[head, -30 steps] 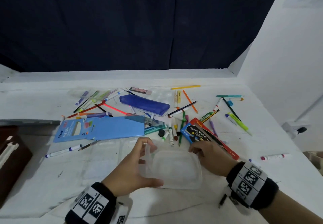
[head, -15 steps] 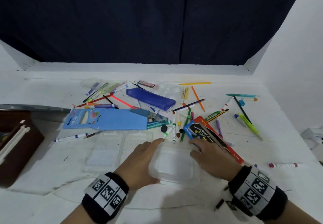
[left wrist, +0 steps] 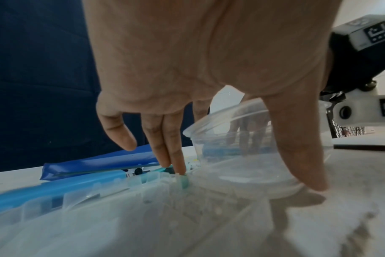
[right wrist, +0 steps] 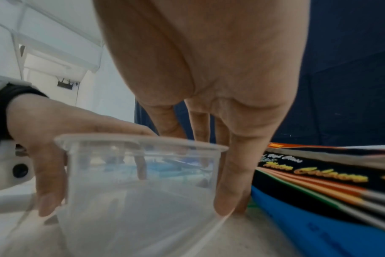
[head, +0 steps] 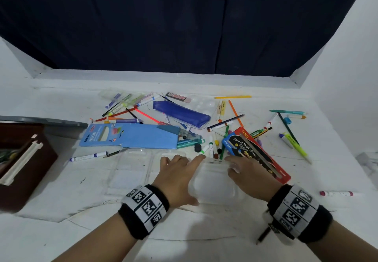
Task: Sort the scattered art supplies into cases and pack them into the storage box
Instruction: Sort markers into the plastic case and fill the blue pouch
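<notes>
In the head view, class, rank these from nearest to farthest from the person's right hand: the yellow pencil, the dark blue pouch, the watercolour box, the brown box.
1. watercolour box, touching the right hand
2. dark blue pouch, beyond, centre
3. yellow pencil, far back
4. brown box, far left edge

Left hand lay low, fingers straight and spread, thumb out; right hand faced it, fingers straight, tips down; both wrists banded.
</notes>
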